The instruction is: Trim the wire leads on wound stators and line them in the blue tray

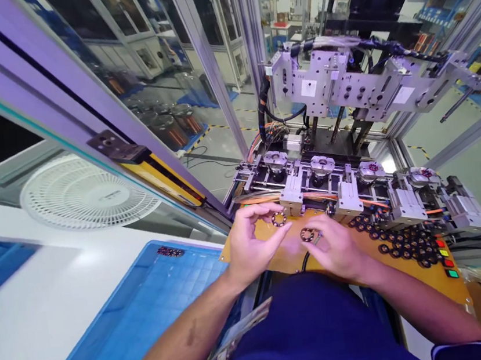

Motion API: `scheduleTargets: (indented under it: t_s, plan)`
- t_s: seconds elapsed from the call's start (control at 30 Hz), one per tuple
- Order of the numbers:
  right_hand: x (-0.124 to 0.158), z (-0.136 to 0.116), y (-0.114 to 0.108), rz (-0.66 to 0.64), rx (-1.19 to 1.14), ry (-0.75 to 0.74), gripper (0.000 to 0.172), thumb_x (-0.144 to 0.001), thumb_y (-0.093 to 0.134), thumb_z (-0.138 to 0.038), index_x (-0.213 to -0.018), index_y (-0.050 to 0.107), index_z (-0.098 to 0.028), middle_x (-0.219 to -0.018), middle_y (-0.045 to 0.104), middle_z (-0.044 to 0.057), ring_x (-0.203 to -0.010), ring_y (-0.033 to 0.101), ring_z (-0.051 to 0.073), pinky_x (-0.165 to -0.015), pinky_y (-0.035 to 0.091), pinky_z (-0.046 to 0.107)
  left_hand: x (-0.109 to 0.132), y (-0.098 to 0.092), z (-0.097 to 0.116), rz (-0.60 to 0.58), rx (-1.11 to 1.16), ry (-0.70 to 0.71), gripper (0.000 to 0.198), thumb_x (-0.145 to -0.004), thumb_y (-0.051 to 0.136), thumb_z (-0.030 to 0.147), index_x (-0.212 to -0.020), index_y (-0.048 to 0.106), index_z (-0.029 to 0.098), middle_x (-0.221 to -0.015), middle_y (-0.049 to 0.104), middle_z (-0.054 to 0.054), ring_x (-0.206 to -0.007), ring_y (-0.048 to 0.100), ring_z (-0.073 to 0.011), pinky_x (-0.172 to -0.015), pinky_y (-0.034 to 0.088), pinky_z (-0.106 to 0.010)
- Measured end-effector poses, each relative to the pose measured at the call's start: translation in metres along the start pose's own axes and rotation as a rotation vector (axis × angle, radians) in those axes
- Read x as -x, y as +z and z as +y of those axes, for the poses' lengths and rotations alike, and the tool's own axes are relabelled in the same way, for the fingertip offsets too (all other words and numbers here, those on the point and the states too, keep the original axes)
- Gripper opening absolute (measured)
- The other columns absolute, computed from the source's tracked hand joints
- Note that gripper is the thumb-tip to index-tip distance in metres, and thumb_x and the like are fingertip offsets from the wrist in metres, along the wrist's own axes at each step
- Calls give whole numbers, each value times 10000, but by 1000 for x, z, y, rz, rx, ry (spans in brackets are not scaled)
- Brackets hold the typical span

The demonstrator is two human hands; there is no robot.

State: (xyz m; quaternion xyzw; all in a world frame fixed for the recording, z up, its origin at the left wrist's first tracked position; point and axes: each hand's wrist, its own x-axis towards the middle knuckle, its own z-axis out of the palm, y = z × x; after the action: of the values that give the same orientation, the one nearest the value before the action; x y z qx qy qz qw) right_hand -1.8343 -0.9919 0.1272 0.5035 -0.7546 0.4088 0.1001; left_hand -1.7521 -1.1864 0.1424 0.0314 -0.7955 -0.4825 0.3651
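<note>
Between the thumb and fingers of my left hand (252,243) is a small ring-shaped motor stator (274,222), dark with copper-coloured segments. My right hand (337,247) pinches a second ring-shaped stator (304,234) by its right side. Both rings are held tilted above the orange work surface (285,250), a short gap apart. Just beyond my hands stands a row of metal fixtures (321,164). Many more dark stators (401,242) lie grouped on the orange surface to the right of my right hand.
A blue tray (120,311) at the left holds a few small dark parts (170,251). Behind it is a white fan (88,193). A metal machine head (342,83) hangs over the fixtures. Coloured buttons (448,263) line the right edge. A yellow sensor bar (166,180) and frame posts stand left.
</note>
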Motion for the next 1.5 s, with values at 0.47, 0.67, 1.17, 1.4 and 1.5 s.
scheduleTargets:
  t_s: [0.47, 0.67, 1.17, 1.4, 1.5]
  plan:
    - [32, 53, -46, -175, 375, 138, 189, -932, 602, -304, -1086, 668, -218, -1152, 698, 74, -1131, 621, 234, -1027, 494, 402, 46, 11, -82, -154, -285, -106, 323, -823, 722, 310, -1117, 594, 272, -1077, 702, -89, -1028, 667, -313, -951, 524, -553]
    - [20, 147, -236, -157, 684, 497, 329, -870, 642, -293, -1123, 678, -87, -1266, 601, 236, -1200, 549, 388, -1064, 418, 561, -104, 105, -3, -465, -294, 500, 309, -874, 688, 321, -1162, 638, 219, -1162, 680, -113, -1133, 593, -308, -1016, 468, -532]
    - [29, 224, -263, -454, 582, 691, 237, -856, 726, -274, -1040, 706, -127, -1296, 626, 129, -1206, 582, 251, -1073, 435, 462, -172, 266, -9, -1158, -456, 480, 293, -855, 689, 308, -1117, 722, 182, -1440, 490, -187, -1391, 321, -402, -1060, 351, -586]
    - [7, 211, -280, -308, 418, 666, 147, -808, 726, -273, -750, 719, -138, -1082, 720, 111, -1018, 675, 264, -951, 518, 401, -173, 261, 9, -1012, -342, 434, 142, -877, 651, 248, -953, 731, 158, -1386, 526, -173, -1336, 421, -364, -1056, 403, -551]
    - [6, 170, -271, -144, 354, 552, 183, -887, 630, -312, -826, 711, -160, -1075, 708, 95, -1004, 669, 233, -948, 519, 367, -149, 226, 27, -862, -236, 435, 174, -946, 551, 236, -996, 689, 142, -1278, 576, -160, -1151, 591, -256, -1010, 492, -427]
